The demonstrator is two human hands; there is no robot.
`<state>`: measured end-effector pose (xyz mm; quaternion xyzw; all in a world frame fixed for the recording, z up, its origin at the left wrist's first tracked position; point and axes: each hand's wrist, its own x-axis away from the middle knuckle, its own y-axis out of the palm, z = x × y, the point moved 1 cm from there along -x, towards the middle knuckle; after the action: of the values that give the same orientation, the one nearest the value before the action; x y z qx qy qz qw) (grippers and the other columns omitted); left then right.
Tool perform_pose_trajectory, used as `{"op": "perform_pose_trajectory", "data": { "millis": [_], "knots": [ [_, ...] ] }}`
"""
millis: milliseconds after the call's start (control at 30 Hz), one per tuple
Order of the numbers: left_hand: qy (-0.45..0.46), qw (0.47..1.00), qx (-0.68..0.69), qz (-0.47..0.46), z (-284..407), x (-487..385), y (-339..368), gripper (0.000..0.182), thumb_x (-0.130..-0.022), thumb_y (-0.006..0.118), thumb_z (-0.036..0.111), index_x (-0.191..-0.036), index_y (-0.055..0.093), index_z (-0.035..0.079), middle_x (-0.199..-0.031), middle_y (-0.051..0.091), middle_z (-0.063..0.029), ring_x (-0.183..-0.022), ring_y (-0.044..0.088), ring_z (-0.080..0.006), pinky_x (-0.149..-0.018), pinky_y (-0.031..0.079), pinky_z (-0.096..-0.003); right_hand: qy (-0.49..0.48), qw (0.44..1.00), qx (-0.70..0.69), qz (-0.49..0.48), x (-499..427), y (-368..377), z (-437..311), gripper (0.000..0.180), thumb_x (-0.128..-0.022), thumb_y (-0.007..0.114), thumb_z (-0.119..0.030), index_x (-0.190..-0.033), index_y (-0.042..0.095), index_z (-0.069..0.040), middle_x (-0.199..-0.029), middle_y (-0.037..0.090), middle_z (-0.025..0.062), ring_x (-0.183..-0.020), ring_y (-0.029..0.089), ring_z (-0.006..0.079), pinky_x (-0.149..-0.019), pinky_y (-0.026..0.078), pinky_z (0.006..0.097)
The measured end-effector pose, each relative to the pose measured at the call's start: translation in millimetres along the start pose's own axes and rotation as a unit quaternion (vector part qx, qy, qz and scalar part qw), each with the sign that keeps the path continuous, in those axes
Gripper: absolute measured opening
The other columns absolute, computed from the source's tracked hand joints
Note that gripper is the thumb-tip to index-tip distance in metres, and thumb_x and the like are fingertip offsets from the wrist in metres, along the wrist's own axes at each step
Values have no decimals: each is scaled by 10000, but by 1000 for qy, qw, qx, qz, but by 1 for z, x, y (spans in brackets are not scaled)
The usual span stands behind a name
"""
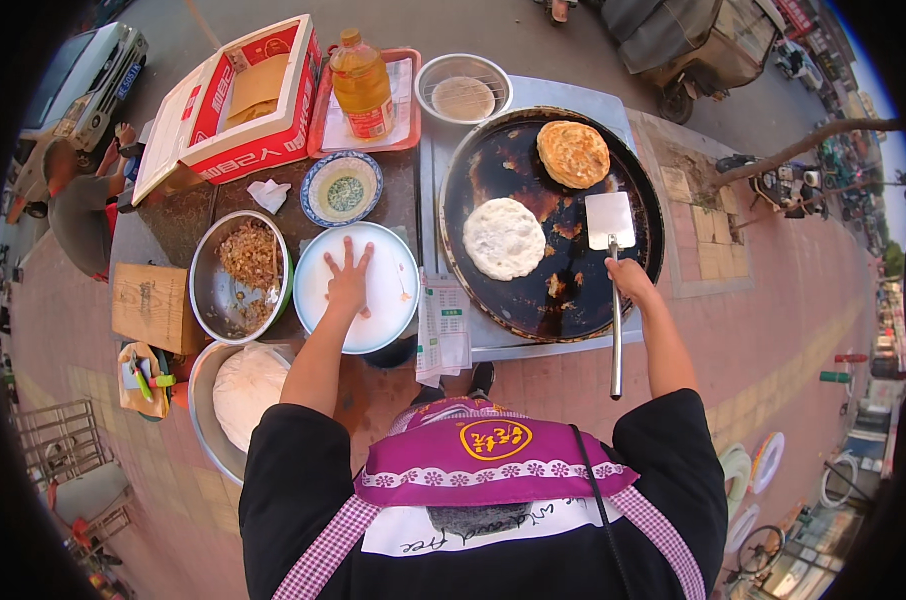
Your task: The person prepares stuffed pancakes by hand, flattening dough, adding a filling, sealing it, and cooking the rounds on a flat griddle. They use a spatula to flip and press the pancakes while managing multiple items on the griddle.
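Observation:
My left hand (348,277) is spread flat over a pale plate with a light blue rim (324,322) and appears to rest on it. In my right hand (631,279) is the handle of a metal spatula (610,217). The spatula's square blade lies over the right part of a large round black griddle pan (543,300). A pale, floury flatbread (504,238) sits on the left half of the pan. Further back on it is a browned flatbread (573,154). Left of the plate, a steel bowl (206,300) holds a chopped brown filling (249,256).
Behind are an oil bottle (361,86) on a red tray (411,67), a foam-lined box (254,146), a wire-racked bowl (464,88) and a patterned bowl (342,187). Dough (249,390) fills a basin at near left. A wooden box (152,307) and a person (85,202) are further left.

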<state>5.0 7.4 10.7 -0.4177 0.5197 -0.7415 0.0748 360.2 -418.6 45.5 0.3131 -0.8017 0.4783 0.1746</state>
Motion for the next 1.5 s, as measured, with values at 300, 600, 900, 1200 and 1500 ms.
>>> {"op": "perform_pose_trajectory", "data": {
  "millis": [300, 600, 900, 1200, 1500],
  "knots": [
    [10, 1000, 0, 9, 3, -1, 2, 1459, -403, 902, -4, -1532, 75, 408, -1618, -135, -47, -1417, 56, -555, -814, 568, -619, 55, 962, 63, -262, 106, -3, 68, 555, -977, 442, -580, -692, 533, -112, -560, 378, -35, -526, 359, 103, -483, 294, 278],
    [-4, 1000, 2, 21, 2, -3, 2, 1469, -372, 897, -23, -1522, 107, 434, -1621, -119, -23, -1427, 64, -532, -786, 584, -612, -112, 956, 33, -269, 18, 104, -32, 563, -986, 460, -534, -670, 516, -72, -563, 392, -9, -528, 372, 121, -488, 311, 313],
    [-18, 999, -13, 27, -2, -2, 6, 1485, -344, 906, -21, -1517, 125, 447, -1628, -80, -27, -1435, 71, -517, -873, 556, -590, -237, 947, 2, -218, -16, 119, -45, 565, -985, 456, -514, -663, 507, -52, -606, 438, 15, -605, 397, 139, -571, 347, 321],
    [-33, 999, -20, 22, 6, 0, 2, 1481, -360, 893, -71, -1527, 131, 426, -1633, -70, -36, -1446, 101, -492, -977, 498, -535, -194, 913, 110, -342, 1, 45, -2, 533, -1010, 455, -474, -655, 499, -80, -601, 425, -12, -608, 382, 119, -589, 352, 301],
    [-37, 999, -20, 20, 3, -3, 5, 1484, -358, 913, -47, -1524, 133, 435, -1631, -81, -21, -1448, 106, -480, -1014, 460, -579, -200, 858, 269, -389, -5, -15, 16, 592, -999, 446, -527, -640, 487, -59, -591, 410, 4, -596, 378, 127, -566, 354, 320]
  ]
}}
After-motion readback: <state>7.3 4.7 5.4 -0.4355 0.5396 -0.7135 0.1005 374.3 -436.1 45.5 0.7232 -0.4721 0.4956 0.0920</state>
